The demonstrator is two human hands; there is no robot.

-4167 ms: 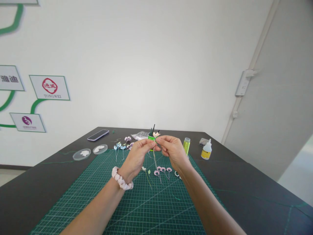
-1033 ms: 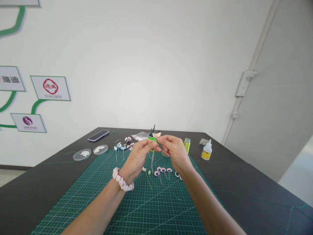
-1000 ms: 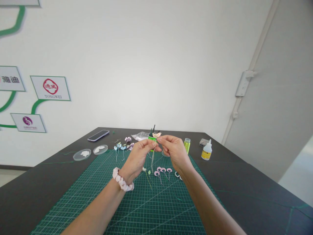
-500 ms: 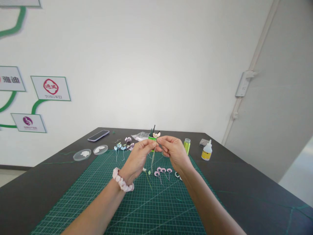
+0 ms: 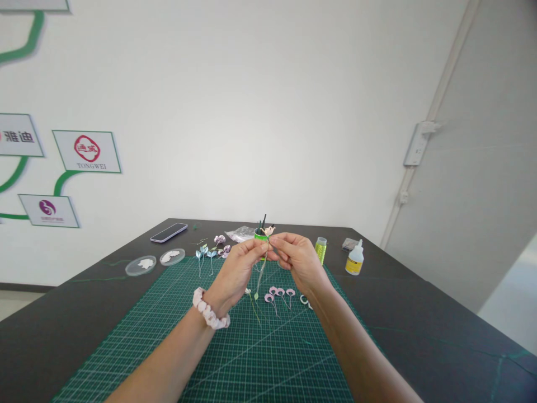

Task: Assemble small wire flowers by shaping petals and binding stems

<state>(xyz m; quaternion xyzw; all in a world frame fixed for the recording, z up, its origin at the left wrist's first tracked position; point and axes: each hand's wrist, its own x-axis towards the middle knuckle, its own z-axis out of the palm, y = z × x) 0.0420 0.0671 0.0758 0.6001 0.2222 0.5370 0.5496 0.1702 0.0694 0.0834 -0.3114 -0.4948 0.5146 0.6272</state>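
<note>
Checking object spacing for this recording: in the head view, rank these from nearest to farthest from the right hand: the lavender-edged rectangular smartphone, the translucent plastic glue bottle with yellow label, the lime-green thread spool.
From the right hand:
1. Lime-green thread spool, just to its right.
2. Translucent plastic glue bottle, farther right.
3. Lavender-edged smartphone, far left, beyond the left hand.

Desk (image 5: 428, 319): cutting mat (image 5: 268, 358), centre front. Rear left: phone (image 5: 169, 232); before it, left of the mat, two dishes (image 5: 133, 269), pieces (image 5: 145, 262) in each. At mat's far left edge: leaf stems (image 5: 198, 254). Rear centre: plastic bag (image 5: 240, 234), left of a tin (image 5: 260, 238) containing tools (image 5: 264, 221). Before the tin: flower (image 5: 269, 230), above left hand (image 5: 242, 260) and right hand (image 5: 298, 257). On mat, below hands: petal stems (image 5: 290, 292). Right of right hand: spool (image 5: 320, 252), then glue bottle (image 5: 354, 263).
</note>
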